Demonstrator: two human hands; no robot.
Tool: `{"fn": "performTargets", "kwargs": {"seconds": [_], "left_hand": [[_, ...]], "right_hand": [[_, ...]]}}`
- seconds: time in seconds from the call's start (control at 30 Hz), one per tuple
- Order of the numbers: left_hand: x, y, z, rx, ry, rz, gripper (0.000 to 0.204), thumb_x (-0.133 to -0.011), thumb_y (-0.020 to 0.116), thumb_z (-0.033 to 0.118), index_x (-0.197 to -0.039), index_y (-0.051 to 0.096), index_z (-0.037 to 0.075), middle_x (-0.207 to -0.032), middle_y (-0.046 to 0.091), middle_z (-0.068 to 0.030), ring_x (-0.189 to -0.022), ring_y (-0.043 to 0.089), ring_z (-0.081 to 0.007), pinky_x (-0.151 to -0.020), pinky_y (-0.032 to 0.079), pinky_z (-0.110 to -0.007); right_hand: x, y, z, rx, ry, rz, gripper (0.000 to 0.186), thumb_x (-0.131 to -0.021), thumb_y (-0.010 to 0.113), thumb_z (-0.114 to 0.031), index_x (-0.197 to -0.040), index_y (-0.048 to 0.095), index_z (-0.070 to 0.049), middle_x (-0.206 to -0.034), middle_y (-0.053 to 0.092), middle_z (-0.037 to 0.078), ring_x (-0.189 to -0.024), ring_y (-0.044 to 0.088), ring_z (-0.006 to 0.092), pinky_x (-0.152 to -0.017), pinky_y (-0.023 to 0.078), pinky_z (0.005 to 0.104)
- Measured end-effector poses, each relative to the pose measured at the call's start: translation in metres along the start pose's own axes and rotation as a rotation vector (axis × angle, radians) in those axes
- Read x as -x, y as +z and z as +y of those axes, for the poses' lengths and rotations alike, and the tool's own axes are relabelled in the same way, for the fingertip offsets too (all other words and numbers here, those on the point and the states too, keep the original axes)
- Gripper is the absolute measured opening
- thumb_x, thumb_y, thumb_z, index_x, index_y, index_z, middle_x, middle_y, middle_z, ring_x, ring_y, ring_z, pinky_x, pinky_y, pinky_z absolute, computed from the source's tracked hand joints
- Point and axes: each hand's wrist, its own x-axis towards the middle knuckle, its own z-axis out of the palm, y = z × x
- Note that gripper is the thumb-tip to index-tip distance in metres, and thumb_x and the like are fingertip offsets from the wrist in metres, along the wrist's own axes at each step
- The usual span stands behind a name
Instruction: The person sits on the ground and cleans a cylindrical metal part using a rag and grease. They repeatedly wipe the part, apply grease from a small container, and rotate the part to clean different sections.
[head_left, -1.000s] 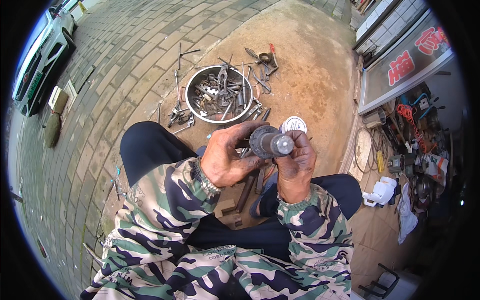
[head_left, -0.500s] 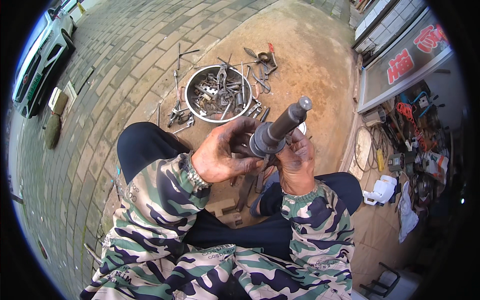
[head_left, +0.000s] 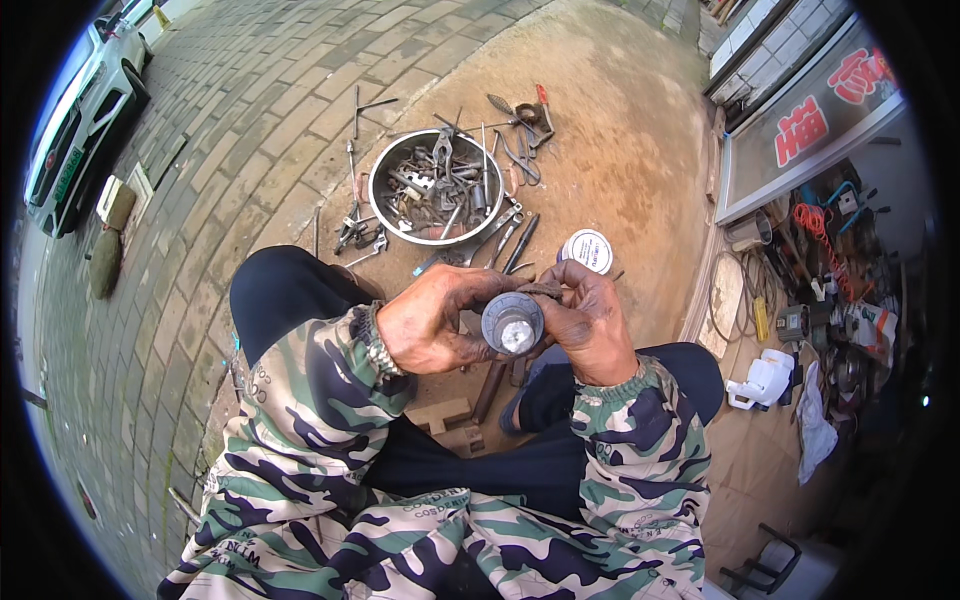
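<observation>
I hold the grey metal shaft [head_left: 513, 323] between both hands, in front of my knees and above the ground. Its long axis points almost straight up at my face, so I see mostly its round end. My left hand [head_left: 432, 322] wraps the body from the left, fingers curled tight. My right hand [head_left: 588, 320] closes on it from the right, fingertips [head_left: 545, 290] pinching over its far top edge. Both sit equally near. The steel bowl of tools [head_left: 437, 187] lies well beyond.

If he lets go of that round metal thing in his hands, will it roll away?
Probably. The metal part looks round like a cylinder, so on its side it would likely roll. It looks solid steel, so probably heavy and stiff. Both hands, left and right, look greasy, so it may be slippery.
</observation>
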Motion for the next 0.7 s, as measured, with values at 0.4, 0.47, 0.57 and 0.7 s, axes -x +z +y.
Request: {"fn": "performTargets", "kwargs": {"seconds": [0.4,0.47,0.57,0.7], "left_hand": [[-0.014,0.027,-0.003,0.108,-0.023,0.406,0.058,-0.075,0.082,0.004,-0.127,0.058,-0.002,-0.111,0.068,-0.0117,-0.104,0.066,-0.0185,-0.092,0.052,-0.034],[-0.010,0.019,-0.009,0.035,0.036,0.308,0.061,-0.076,0.084,0.005,-0.130,0.055,-0.002,-0.114,0.067,-0.0090,-0.105,0.064,-0.0171,-0.096,0.050,-0.033],[-0.007,0.009,-0.003,0.054,0.022,0.095,0.058,-0.076,0.086,0.011,-0.126,0.059,-0.002,-0.111,0.069,-0.0107,-0.105,0.064,-0.0178,-0.094,0.050,-0.033],[-0.001,0.003,0.000,0.343,-0.170,-0.017,0.064,-0.076,0.086,0.009,-0.132,0.057,-0.001,-0.115,0.069,-0.0104,-0.106,0.065,-0.0174,-0.093,0.052,-0.034]], "right_hand": [[-0.004,0.017,0.015,-0.262,-0.267,0.210,0.028,-0.087,0.078,-0.011,-0.098,0.056,0.002,-0.089,0.068,0.007,-0.075,0.062,0.0090,-0.066,0.051,0.0227],[-0.001,0.007,0.014,-0.131,-0.208,0.195,0.025,-0.088,0.076,-0.009,-0.097,0.056,0.002,-0.088,0.067,0.006,-0.075,0.061,0.0081,-0.066,0.049,0.0217],[0.003,-0.002,0.003,-0.108,-0.151,0.072,0.023,-0.088,0.074,-0.008,-0.098,0.058,0.004,-0.086,0.068,0.006,-0.076,0.061,0.0078,-0.066,0.049,0.0216],[0.003,-0.005,-0.001,-0.199,-0.026,-0.024,0.027,-0.087,0.077,-0.010,-0.101,0.059,0.004,-0.087,0.070,0.007,-0.075,0.065,0.0096,-0.064,0.052,0.0231]]}}
